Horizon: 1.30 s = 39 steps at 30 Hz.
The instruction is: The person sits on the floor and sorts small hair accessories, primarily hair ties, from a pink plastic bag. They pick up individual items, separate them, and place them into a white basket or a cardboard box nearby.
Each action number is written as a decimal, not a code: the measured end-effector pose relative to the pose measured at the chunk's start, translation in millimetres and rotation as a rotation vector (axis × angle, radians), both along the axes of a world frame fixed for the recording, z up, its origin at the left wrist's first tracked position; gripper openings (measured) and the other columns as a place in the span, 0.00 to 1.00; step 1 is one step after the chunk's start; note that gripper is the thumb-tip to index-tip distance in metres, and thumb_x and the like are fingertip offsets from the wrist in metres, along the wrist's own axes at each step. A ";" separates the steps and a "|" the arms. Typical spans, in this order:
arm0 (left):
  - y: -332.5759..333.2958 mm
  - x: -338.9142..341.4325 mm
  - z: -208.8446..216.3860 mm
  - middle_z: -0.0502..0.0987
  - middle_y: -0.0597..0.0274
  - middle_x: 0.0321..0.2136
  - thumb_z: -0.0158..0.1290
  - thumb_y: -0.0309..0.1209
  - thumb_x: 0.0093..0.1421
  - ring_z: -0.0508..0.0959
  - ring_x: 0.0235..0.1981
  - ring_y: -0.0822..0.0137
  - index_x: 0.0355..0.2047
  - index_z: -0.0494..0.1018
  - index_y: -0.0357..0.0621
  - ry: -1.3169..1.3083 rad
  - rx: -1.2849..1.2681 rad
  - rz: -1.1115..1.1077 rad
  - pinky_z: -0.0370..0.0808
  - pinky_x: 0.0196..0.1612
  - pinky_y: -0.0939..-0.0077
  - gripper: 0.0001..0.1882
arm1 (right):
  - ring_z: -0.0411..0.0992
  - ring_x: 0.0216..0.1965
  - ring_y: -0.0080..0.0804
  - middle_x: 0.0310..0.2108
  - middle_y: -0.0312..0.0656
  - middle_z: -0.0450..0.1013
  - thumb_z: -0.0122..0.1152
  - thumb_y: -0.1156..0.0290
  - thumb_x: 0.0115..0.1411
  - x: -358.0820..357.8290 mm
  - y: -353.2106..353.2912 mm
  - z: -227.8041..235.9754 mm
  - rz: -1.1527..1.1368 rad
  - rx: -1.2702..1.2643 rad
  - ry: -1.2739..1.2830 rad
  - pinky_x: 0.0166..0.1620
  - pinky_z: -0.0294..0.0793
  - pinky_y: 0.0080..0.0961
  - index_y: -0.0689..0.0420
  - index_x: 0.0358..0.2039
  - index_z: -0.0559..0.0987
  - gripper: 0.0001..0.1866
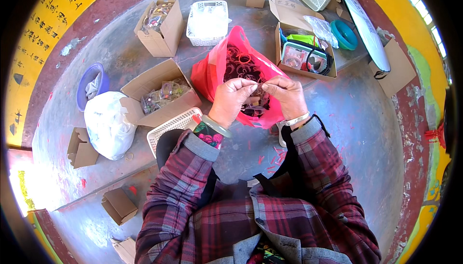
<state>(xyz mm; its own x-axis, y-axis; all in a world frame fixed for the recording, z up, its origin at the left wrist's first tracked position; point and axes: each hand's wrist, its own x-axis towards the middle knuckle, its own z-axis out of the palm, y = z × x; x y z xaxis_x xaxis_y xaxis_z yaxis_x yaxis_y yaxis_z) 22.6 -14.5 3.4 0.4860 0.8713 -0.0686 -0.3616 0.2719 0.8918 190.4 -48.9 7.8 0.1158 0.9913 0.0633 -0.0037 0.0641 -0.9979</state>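
Note:
Both hands meet over an open pink-red plastic bag (206, 75). Inside the bag lies a heap of dark reddish rings and loops (242, 67), with a brighter red ring (245, 59) near the top. My left hand (230, 102) is closed, thumb and forefinger pinched together. My right hand (290, 99) pinches in the same way, its fingertips close to the left ones. Whatever small thing the fingertips hold is too fine to make out. The lower part of the bag's contents is partly hidden behind my hands.
Left of the bag stand a carton of small plastic packets (166, 92), a cream basket (169, 125) and a stuffed white bag (111, 126). Farther off are a filled carton (166, 37), a white basket (207, 40), a box of mixed items (308, 72) and a teal basin (344, 33).

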 end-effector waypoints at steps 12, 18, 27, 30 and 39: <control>2.7 -4.7 5.5 0.75 0.56 0.36 0.46 0.31 0.62 0.77 0.34 0.67 0.39 0.70 0.34 -0.009 0.029 -0.052 0.77 0.38 0.74 0.12 | 0.64 0.25 0.15 0.23 0.30 0.70 0.60 0.76 0.53 -1.0 -2.4 7.2 -0.015 0.111 -0.004 0.29 0.63 0.13 0.63 0.27 0.78 0.03; 1.8 -3.2 6.4 0.75 0.58 0.37 0.48 0.29 0.61 0.77 0.35 0.70 0.42 0.70 0.34 0.075 0.099 -0.071 0.75 0.38 0.78 0.12 | 0.69 0.28 0.17 0.25 0.34 0.73 0.60 0.80 0.51 1.2 -3.7 8.4 -0.051 0.101 -0.018 0.31 0.67 0.13 0.64 0.27 0.79 0.02; 3.2 -3.9 -6.8 0.78 0.54 0.25 0.52 0.28 0.55 0.78 0.27 0.65 0.32 0.75 0.38 0.521 0.647 0.011 0.73 0.31 0.75 0.07 | 0.70 0.27 0.23 0.24 0.38 0.69 0.59 0.82 0.51 -0.8 -3.6 10.6 0.102 0.269 -0.395 0.30 0.70 0.19 0.64 0.26 0.77 0.02; 4.1 -6.0 -0.9 0.78 0.55 0.25 0.52 0.27 0.55 0.78 0.26 0.67 0.32 0.76 0.37 0.510 0.656 -0.019 0.72 0.31 0.77 0.07 | 0.70 0.26 0.24 0.24 0.38 0.69 0.59 0.82 0.50 -2.0 -5.3 14.8 0.103 0.299 -0.368 0.30 0.70 0.19 0.64 0.26 0.77 0.01; 8.9 -12.1 10.1 0.78 0.62 0.24 0.54 0.26 0.54 0.75 0.26 0.78 0.31 0.76 0.35 0.630 0.622 -0.079 0.72 0.31 0.83 0.07 | 0.69 0.26 0.24 0.22 0.38 0.70 0.59 0.82 0.49 0.5 -4.9 12.2 0.040 0.330 -0.436 0.31 0.68 0.19 0.63 0.24 0.77 0.02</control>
